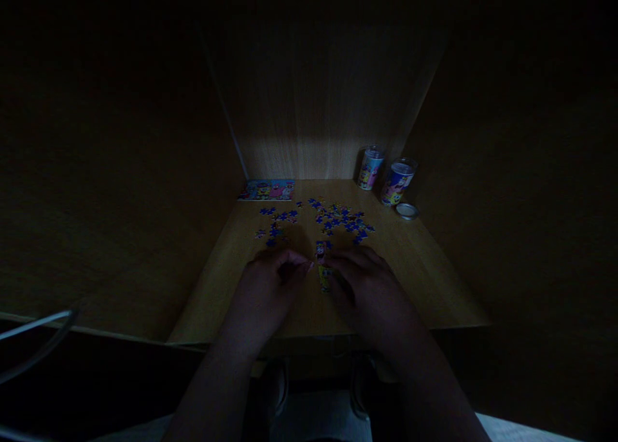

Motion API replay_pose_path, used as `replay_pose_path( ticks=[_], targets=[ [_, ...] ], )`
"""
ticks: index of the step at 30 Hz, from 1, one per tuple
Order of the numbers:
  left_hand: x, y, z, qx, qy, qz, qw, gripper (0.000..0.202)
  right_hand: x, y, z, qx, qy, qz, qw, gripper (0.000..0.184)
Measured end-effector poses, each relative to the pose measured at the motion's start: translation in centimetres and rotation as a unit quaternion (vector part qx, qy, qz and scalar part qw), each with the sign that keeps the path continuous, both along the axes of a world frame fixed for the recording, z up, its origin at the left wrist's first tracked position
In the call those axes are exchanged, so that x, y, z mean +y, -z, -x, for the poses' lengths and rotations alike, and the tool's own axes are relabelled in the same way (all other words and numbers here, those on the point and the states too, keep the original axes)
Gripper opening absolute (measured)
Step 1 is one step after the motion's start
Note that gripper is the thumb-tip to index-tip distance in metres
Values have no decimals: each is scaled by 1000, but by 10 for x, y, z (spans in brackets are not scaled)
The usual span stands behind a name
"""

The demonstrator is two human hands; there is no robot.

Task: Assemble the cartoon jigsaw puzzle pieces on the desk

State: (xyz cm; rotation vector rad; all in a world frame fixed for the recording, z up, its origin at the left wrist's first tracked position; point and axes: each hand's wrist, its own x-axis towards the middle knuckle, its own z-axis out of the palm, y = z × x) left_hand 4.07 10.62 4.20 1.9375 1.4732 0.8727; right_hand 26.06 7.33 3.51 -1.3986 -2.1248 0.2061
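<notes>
The scene is very dark. Both of my hands rest on a wooden desk [425, 281]. My left hand [273, 278] is curled, fingers bent inward toward the middle; whether it holds a piece is hidden. My right hand [364, 281] lies with fingers pressed on a small joined strip of puzzle pieces [322, 265], yellow and pink, between the two hands. Several loose blue puzzle pieces [333, 220] are scattered just beyond my fingers.
A printed picture card [268, 190] lies at the back left of the desk. Two cartoon-printed tins [371, 168] [398, 181] stand at the back right, with a round lid [407, 211] beside them. Wooden walls enclose the desk on three sides.
</notes>
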Motion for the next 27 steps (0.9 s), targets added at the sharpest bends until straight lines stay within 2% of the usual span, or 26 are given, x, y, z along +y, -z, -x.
replay_pose_path(
  ticks=[12, 27],
  targets=[
    [-3, -8, -6, 11, -4, -23, 1000, 12, 0, 0, 0, -4, -1, 10, 1000, 34],
    [-1, -5, -7, 58, 16, -53, 997, 13, -1, -1, 0, -4, -5, 14, 1000, 36]
  ],
)
